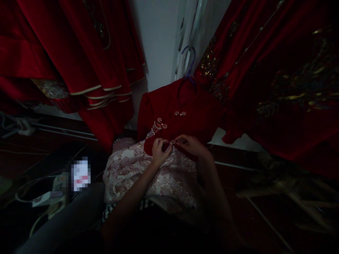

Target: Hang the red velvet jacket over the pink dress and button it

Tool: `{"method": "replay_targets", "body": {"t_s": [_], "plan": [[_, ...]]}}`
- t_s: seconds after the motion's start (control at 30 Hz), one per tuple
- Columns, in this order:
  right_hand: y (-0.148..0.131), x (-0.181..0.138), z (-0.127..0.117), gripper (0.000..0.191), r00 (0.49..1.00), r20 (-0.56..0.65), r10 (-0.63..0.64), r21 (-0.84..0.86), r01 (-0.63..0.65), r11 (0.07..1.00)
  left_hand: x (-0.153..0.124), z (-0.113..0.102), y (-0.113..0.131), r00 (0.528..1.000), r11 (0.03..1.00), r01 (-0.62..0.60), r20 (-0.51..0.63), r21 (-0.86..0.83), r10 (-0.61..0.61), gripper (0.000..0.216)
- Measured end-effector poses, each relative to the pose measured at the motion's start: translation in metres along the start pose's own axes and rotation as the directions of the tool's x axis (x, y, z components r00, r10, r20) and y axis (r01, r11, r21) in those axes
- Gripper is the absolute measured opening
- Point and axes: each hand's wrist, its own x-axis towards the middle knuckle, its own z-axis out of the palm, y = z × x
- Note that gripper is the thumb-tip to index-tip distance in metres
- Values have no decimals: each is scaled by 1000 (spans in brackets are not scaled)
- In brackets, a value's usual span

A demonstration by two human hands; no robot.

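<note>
With the left hand (159, 151), apparently pinching the lower front of a red jacket (150, 106) between thumb and curled fingers. With the right hand (191, 143), apparently pinching from the other side at a small pearl-beaded fastener (173, 142), fingertips just beside the left thumb. Too dim to make out anything finer between the fingertips.

Easy to go wrong here, by judgement: beads pulled loose by too sharp a tug, cloth puckered by uneven tension between the two hands, a grip misplaced because of the poor light.

In pose, low and close together above the lap: on the left, forearm slanting up and inward from below; on the right, forearm rising more steeply, then bent inward at the wrist, back of the hand upward.

Outward from there, front side up and partly over pale pink floral brocade (124, 165), the same jacket, with a fan-shaped beaded tassel ornament (157, 126) near the left hand and a second pearl-beaded fastener (180, 113) higher up. At the neck, a purple hanger (189, 74). To the left, red garments with pale piping (74, 53); below, a pixelated lit screen (81, 174) beside a power strip (58, 185). To the right, gold-embroidered red garments (286, 81).
</note>
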Motion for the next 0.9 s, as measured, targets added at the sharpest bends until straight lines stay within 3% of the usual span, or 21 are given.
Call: {"method": "replay_targets", "body": {"t_s": [0.37, 0.63, 0.9], "plan": [[6, 6, 11, 28, 998, -30, 59, 1, -59, 998, -1, 1, -2, 1000, 999, -21, 6, 32, 20, 12], [16, 17, 23, 14, 998, -70, -8, -86, 2, 996, -2, -1, -1, 1000, 994, -18, 21, 112, 16, 19], [8, 12, 13, 9, 997, -48, -58, -39, 56, 998, -1, -2, 1, 997, 992, -45, 61, 121, 38, 18]]}}
